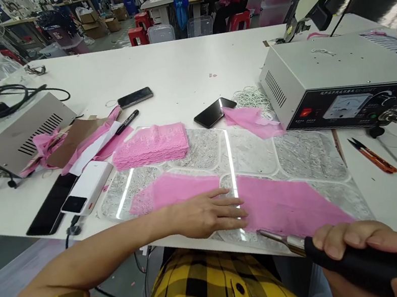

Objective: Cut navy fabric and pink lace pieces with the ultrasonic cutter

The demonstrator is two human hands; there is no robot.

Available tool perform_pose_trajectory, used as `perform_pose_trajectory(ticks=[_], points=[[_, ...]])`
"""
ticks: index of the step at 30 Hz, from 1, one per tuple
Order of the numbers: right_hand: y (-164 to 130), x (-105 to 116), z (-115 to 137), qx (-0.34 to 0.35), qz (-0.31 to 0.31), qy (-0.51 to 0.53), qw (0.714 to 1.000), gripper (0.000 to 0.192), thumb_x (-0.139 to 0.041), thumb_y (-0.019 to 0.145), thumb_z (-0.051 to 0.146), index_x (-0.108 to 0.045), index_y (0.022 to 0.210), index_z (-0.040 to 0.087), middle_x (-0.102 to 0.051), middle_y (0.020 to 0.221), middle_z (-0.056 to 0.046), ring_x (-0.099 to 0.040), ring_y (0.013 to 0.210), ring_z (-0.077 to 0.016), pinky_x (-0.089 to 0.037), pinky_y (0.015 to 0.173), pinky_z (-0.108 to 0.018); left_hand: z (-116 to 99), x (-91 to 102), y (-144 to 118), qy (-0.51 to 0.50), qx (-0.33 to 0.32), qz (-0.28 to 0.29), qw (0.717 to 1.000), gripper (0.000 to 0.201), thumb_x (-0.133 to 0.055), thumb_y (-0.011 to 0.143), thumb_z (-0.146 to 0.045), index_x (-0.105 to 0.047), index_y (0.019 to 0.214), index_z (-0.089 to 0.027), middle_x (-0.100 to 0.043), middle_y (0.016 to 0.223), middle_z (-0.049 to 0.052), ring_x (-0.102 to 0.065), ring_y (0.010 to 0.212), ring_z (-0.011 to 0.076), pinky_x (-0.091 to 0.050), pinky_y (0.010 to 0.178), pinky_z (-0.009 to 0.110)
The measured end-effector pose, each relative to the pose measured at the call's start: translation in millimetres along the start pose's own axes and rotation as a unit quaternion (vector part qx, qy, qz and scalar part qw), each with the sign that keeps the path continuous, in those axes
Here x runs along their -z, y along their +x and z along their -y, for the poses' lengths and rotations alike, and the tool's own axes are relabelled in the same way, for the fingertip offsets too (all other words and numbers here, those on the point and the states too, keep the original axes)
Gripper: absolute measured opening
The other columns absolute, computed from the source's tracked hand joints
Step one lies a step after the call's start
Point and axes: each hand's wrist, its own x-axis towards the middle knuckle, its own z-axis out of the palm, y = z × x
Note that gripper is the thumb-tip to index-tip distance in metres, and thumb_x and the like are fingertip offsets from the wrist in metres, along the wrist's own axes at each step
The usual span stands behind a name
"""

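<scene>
My left hand (206, 213) lies flat, fingers spread, on a strip of pink lace (289, 204) spread over a glass plate (299, 151) at the table's near edge. My right hand (368, 241) grips the black handle of a cutting tool (357, 264). Its metal tip (275, 236) touches the lace's near edge, just right of my left fingers. A folded stack of pink lace (150, 146) sits beyond on the plate's far left corner.
A white control box (343, 77) with a meter stands at right, another box (15, 134) at left. Two phones (214, 112) (134, 97), a power bank (86, 187), a marker (127, 121), orange snips (372, 154) and cables lie around. A person in red sits far back.
</scene>
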Motion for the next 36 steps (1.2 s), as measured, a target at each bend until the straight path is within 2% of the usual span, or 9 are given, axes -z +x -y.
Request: perform_pose_trajectory(ticks=[3,6,10,15,20,24,30,36], points=[[0.8,-4.0,-2.0,0.010,0.021,0.009,1.000,0.017,-0.053,0.069,0.034,-0.060,0.083,0.027,-0.046,0.072,-0.001,-0.044,0.053,-0.0179,-0.043,0.049,-0.040,0.5,-6.3,3.8,0.008,0.012,-0.020,1.000,0.043,-0.041,0.094,-0.011,-0.054,0.135,-0.016,-0.046,0.147,0.006,-0.033,0.143,0.0218,-0.017,0.122,0.044],[1.6,-6.7,-1.2,0.017,0.033,0.006,0.999,0.018,-0.053,0.069,0.034,-0.060,0.083,0.027,-0.047,0.071,-0.001,-0.044,0.051,-0.0172,-0.043,0.047,-0.039,0.7,-9.7,5.7,-0.004,0.008,-0.018,1.000,0.042,-0.046,0.093,-0.012,-0.057,0.133,-0.021,-0.048,0.145,0.004,-0.031,0.143,0.0210,-0.016,0.122,0.045],[2.3,-8.6,0.5,0.011,0.043,0.007,0.999,0.016,-0.054,0.071,0.034,-0.061,0.083,0.026,-0.047,0.071,-0.001,-0.045,0.051,-0.0171,-0.044,0.046,-0.038,-0.3,-6.6,4.4,-0.024,0.022,0.004,0.999,0.045,-0.048,0.091,-0.010,-0.058,0.132,-0.026,-0.049,0.145,0.002,-0.032,0.143,0.0197,-0.016,0.122,0.044],[3.0,-8.8,0.2,0.016,0.067,0.021,0.997,0.017,-0.054,0.072,0.033,-0.061,0.085,0.026,-0.048,0.072,0.000,-0.046,0.052,-0.0172,-0.044,0.046,-0.039,-1.5,-3.3,4.2,-0.022,0.017,0.001,1.000,0.046,-0.047,0.091,-0.008,-0.056,0.134,-0.023,-0.049,0.144,0.002,-0.033,0.142,0.0200,-0.017,0.122,0.044],[-0.3,-7.3,-1.5,0.008,0.039,0.007,0.999,0.018,-0.052,0.070,0.034,-0.060,0.085,0.027,-0.046,0.074,-0.001,-0.044,0.052,-0.0177,-0.042,0.048,-0.041,-1.3,-4.1,6.4,-0.026,0.021,-0.008,0.999,0.046,-0.046,0.092,-0.009,-0.057,0.133,-0.027,-0.051,0.143,0.001,-0.033,0.142,0.0186,-0.018,0.122,0.044],[-2.0,-7.7,-2.2,-0.007,0.027,-0.002,1.000,0.018,-0.053,0.069,0.035,-0.060,0.084,0.028,-0.046,0.075,-0.001,-0.045,0.054,-0.0181,-0.044,0.051,-0.042,-1.2,-4.6,8.6,-0.003,0.014,-0.008,1.000,0.046,-0.048,0.091,-0.009,-0.057,0.133,-0.026,-0.049,0.144,0.001,-0.033,0.142,0.0194,-0.017,0.122,0.044],[-0.5,-17.2,-1.7,0.018,0.035,0.009,0.999,0.016,-0.054,0.069,0.032,-0.060,0.082,0.026,-0.046,0.074,-0.001,-0.045,0.053,-0.0170,-0.043,0.048,-0.039,-3.7,-0.3,12.1,0.025,0.021,0.031,0.999,0.042,-0.042,0.096,-0.014,-0.054,0.135,-0.024,-0.045,0.147,0.000,-0.030,0.144,0.0186,-0.011,0.123,0.042],[-4.0,-19.9,-1.5,0.004,0.024,0.009,1.000,0.017,-0.053,0.069,0.032,-0.060,0.085,0.027,-0.045,0.076,-0.001,-0.044,0.054,-0.0179,-0.042,0.050,-0.041,-6.3,4.6,14.8,0.018,0.031,0.051,0.998,0.043,-0.044,0.095,-0.013,-0.054,0.135,-0.025,-0.044,0.148,-0.002,-0.028,0.145,0.0171,-0.009,0.123,0.039]])
